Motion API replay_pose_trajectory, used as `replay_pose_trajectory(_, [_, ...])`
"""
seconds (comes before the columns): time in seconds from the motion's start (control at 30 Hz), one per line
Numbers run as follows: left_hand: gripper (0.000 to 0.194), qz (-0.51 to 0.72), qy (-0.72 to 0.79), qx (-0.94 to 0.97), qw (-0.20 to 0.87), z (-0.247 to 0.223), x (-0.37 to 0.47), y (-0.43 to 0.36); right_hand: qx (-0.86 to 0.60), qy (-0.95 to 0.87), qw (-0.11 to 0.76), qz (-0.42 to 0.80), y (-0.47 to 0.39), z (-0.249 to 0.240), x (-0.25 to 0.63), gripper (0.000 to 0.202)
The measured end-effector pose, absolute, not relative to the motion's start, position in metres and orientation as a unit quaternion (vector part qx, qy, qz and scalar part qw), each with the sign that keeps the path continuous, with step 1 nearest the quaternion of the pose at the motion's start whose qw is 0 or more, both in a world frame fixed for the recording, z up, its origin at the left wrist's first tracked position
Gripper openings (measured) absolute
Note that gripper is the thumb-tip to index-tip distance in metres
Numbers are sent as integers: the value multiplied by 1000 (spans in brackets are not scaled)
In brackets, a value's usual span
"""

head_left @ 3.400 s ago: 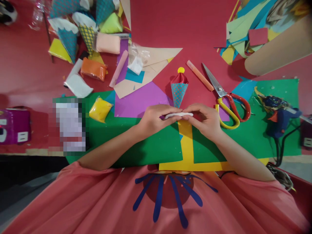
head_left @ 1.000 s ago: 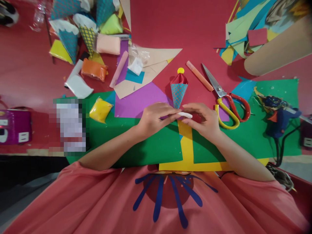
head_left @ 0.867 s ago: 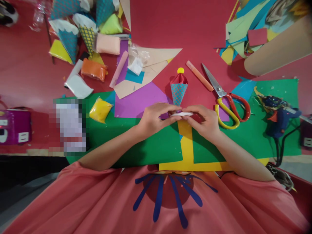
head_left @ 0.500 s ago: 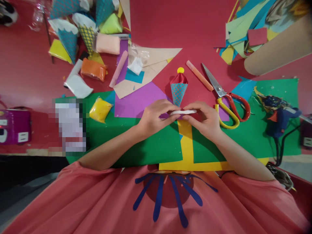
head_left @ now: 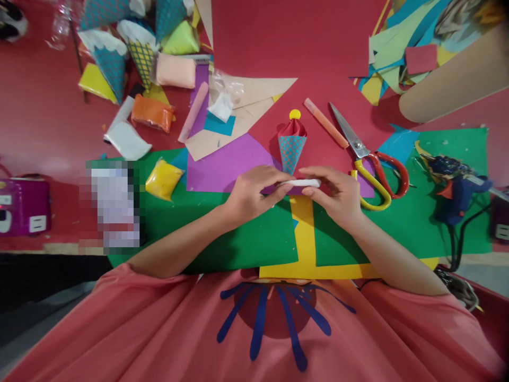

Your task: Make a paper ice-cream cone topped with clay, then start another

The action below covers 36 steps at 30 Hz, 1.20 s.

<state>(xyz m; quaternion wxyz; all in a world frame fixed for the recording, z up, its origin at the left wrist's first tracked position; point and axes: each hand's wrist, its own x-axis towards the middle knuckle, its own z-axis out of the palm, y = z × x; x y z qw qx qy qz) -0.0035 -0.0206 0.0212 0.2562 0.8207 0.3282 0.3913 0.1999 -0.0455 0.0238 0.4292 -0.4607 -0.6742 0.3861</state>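
Observation:
Both hands hold a thin, flat white strip, apparently soft modelling clay (head_left: 303, 183), level above the green sheet. My left hand (head_left: 254, 188) pinches its left end between thumb and fingers. At its right end is my right hand (head_left: 338, 193), thumb below and fingers above, closed around the end. Just beyond the strip lies a small blue-and-red patterned paper cone (head_left: 292, 151) with red folds at its mouth; its tip is close to my left fingertips. A yellow disc (head_left: 295, 114) sits at the cone's top.
Scissors (head_left: 360, 148) and an orange marker-like stick (head_left: 326, 123) lie right of the cone. A glue gun (head_left: 461, 196) rests far right near a cardboard tube (head_left: 453, 79). Left are a yellow clay packet (head_left: 164, 179), an orange packet (head_left: 152, 113) and several finished cones (head_left: 109, 63).
The right fingers have loosened and shifted slightly along the white strip, showing more of its right part. The left hand stays nearly still, and the cone has not moved.

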Motion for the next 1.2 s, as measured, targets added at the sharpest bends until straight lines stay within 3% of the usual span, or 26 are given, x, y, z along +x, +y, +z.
replay_pose_trajectory(0.07, [19, 383, 348, 812, 269, 24, -5, -22, -458, -663, 444, 391, -46, 22, 200, 27])
replay_pose_trajectory(0.33, [24, 371, 336, 802, 325, 22, -5, -24, -441, -705, 422, 361, -47, 27, 198, 4])
replay_pose_trajectory(0.63, [18, 382, 354, 798, 305, 24, -5, -25, -440, -643, 429, 457, -48, 26, 198, 35])
replay_pose_trajectory(0.77, [14, 376, 354, 798, 310, 25, -6, -24, -449, -658, 433, 422, -47, 24, 198, 15])
replay_pose_trajectory(0.9, [20, 382, 335, 804, 309, 23, -6, -23, -440, -678, 427, 406, -47, 25, 198, 10])
replay_pose_trajectory(1.2, [31, 373, 352, 797, 319, 24, -5, -24, -467, -661, 406, 425, -48, 28, 199, 25])
